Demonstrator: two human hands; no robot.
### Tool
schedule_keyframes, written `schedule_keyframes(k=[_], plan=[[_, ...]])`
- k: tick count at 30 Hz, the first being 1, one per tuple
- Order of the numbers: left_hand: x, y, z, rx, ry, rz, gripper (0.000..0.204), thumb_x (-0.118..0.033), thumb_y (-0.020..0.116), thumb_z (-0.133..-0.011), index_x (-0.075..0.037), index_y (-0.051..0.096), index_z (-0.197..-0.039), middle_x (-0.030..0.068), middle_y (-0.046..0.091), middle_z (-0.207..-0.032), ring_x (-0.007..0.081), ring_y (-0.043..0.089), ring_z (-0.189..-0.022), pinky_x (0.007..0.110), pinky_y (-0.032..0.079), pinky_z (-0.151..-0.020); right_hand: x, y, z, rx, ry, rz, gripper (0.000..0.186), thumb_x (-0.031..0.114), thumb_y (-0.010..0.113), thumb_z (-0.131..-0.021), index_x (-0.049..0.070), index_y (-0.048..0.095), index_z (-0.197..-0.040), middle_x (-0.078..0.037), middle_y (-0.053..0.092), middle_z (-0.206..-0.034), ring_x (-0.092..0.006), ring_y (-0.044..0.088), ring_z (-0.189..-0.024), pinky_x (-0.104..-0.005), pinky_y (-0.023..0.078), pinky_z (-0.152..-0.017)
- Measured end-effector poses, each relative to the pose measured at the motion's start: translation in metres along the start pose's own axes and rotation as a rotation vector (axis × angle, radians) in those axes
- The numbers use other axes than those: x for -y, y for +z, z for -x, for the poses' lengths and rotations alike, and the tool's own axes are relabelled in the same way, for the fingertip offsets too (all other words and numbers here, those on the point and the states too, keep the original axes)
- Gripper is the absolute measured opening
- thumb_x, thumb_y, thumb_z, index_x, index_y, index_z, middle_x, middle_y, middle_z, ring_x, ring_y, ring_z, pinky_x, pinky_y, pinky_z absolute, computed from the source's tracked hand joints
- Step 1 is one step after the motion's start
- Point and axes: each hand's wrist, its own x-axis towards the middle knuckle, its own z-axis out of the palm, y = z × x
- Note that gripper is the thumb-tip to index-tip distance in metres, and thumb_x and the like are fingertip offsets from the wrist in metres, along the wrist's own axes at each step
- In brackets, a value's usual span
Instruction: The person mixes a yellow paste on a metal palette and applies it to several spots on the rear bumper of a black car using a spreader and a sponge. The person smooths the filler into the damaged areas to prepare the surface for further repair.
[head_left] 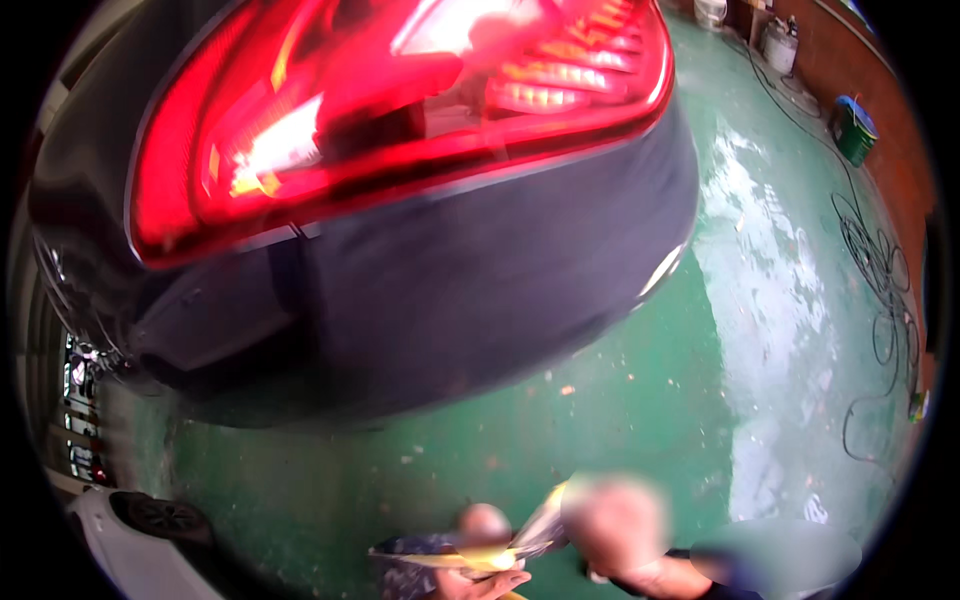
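Note:
Along the lower edge my left hand grips a thin yellow and dark item, perhaps folded sheet or cloth; exactly what it is cannot be made out. My right hand is beside it at the right, heavily blurred, so its fingers and any contact with the item are unclear. Above both hands looms the rear corner of a dark car, with a lit red tail lamp over the dark bumper.
Green floor with a pale glossy strip runs beside the car. Coiled hoses, a green bucket and containers line the reddish wall at the right. A white car stands at the lower left.

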Motion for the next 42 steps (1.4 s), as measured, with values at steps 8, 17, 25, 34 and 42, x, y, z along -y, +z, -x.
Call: schedule_keyframes(k=[8, 17, 25, 34, 42], plan=[[-0.081, -0.100, -0.115, 0.459, 0.879, -1.018, 0.032, -0.021, 0.052, -0.104, -0.007, 0.052, -0.075, 0.0028, 0.049, -0.058, 0.0138, 0.049, -0.054, 0.033, 0.042, -0.048, 0.024, -0.020, -0.167, -0.420, -1.570, 1.082, 0.067, 0.041, 0.047, -0.100, -0.011, 0.043, -0.142, -0.030, 0.045, -0.144, -0.0445, 0.040, -0.138, -0.0508, 0.027, -0.116], [-0.102, -0.165, -0.153, 0.583, 0.854, -0.820, 0.042, -0.019, 0.048, -0.105, -0.010, 0.048, -0.064, 0.0045, 0.046, -0.054, 0.0173, 0.045, -0.049, 0.037, 0.043, -0.054, -0.042, 0.109, -0.203, -0.297, -1.813, 1.397, 0.093, 0.057, 0.059, -0.085, -0.002, 0.035, -0.152, -0.019, 0.034, -0.159, -0.0345, 0.029, -0.149, -0.0487, 0.020, -0.123], [-0.087, -0.137, -0.135, 0.550, 1.026, -0.812, 0.044, -0.020, 0.048, -0.105, -0.011, 0.048, -0.061, 0.0053, 0.048, -0.052, 0.0186, 0.045, -0.046, 0.038, 0.043, -0.054, -0.061, 0.095, -0.224, -0.228, -1.921, 1.368, 0.076, 0.041, 0.053, -0.093, 0.006, 0.029, -0.157, -0.011, 0.029, -0.163, -0.0285, 0.025, -0.151, -0.0459, 0.017, -0.125], [-0.102, -0.150, -0.124, 0.501, 1.270, -0.712, 0.045, -0.017, 0.050, -0.103, -0.010, 0.048, -0.059, 0.0069, 0.046, -0.049, 0.0200, 0.044, -0.041, 0.037, 0.044, -0.047, -0.026, 0.054, -0.224, -0.604, -1.815, 1.214, 0.072, 0.038, 0.059, -0.090, 0.003, 0.043, -0.151, -0.020, 0.040, -0.156, -0.0376, 0.034, -0.147, -0.0549, 0.021, -0.120], [-0.096, -0.148, -0.119, 0.343, 1.287, -0.627, 0.050, -0.029, 0.044, -0.106, -0.014, 0.045, -0.058, 0.0045, 0.042, -0.045, 0.0211, 0.042, -0.038, 0.037, 0.041, -0.043, -0.270, 0.099, -0.273, 0.110, -2.021, 1.868, 0.071, 0.034, 0.038, -0.100, 0.012, 0.012, -0.163, 0.001, 0.008, -0.170, -0.0134, 0.007, -0.156, -0.0364, 0.004, -0.128]])
